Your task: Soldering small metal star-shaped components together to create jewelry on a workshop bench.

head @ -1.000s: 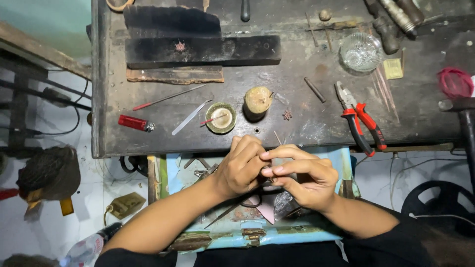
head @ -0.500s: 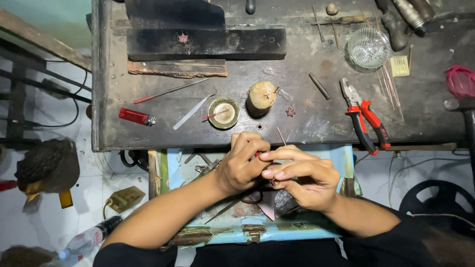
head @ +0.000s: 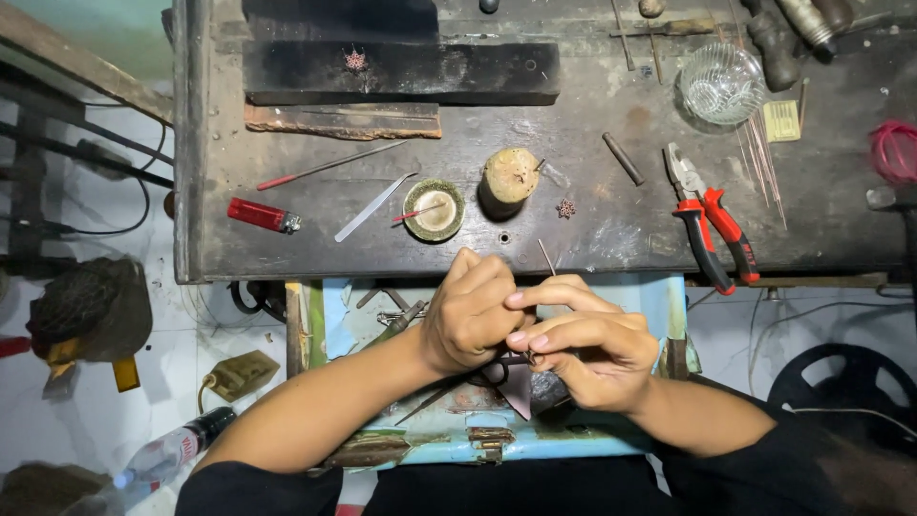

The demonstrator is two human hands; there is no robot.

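Observation:
My left hand (head: 470,315) and my right hand (head: 585,342) are pressed together over a light-blue open drawer (head: 659,301), just below the front edge of a dark workbench (head: 611,234). Fingers of both hands are closed around a tiny workpiece that they hide. A thin metal rod (head: 544,256) pokes up from between the fingers toward the bench edge. Below the hands, a dark pointed tool (head: 435,397) and a dark loop-shaped handle lie in the drawer.
On the bench lie a red lighter (head: 263,215), a metal file (head: 373,207), a small round dish (head: 434,210), a wooden stub (head: 509,175), a small star-shaped ornament (head: 566,207), red-handled pliers (head: 712,229), a glass bowl (head: 723,84) and a black block (head: 401,72). A plastic bottle (head: 172,454) lies on the floor.
Both hands stay joined on the small piece and sit slightly lower over the drawer. The fingers have shifted a little, and the view has drifted slightly.

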